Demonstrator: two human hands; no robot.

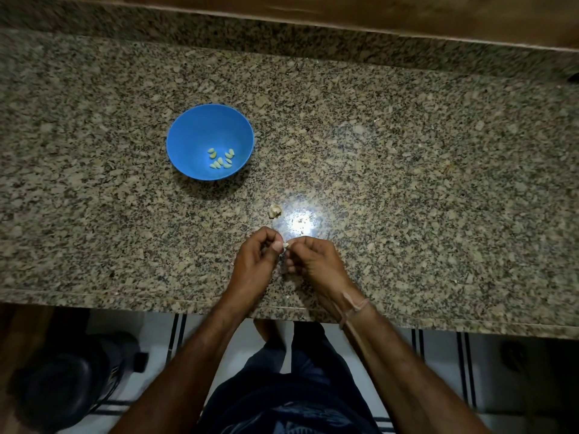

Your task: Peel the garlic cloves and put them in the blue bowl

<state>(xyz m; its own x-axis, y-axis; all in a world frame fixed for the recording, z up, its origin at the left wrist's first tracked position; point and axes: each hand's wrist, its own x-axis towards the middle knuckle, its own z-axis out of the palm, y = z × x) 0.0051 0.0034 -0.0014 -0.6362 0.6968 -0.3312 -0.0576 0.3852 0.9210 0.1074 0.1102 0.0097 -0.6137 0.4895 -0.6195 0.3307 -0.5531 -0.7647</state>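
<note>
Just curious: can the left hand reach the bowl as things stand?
Probably yes: nothing stands on the counter between the left hand and the bowl, though it and the right hand pinch a clove.

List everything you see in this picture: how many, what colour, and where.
blue bowl: one, blue, on the countertop, left of centre
peeled cloves: about eight, pale yellow-green, inside the blue bowl
garlic piece: one, off-white, on the countertop just beyond the hands
garlic clove: one, whitish, pinched between both hands
countertop: one, speckled brown-grey granite, across the middle of the view
dark round object: one, black, on the floor at lower left, too dim to identify
wrist band: one, pinkish-tan, on the right wrist
left hand: one, pinches the garlic clove from the left
right hand: one, pinches it from the right
</note>
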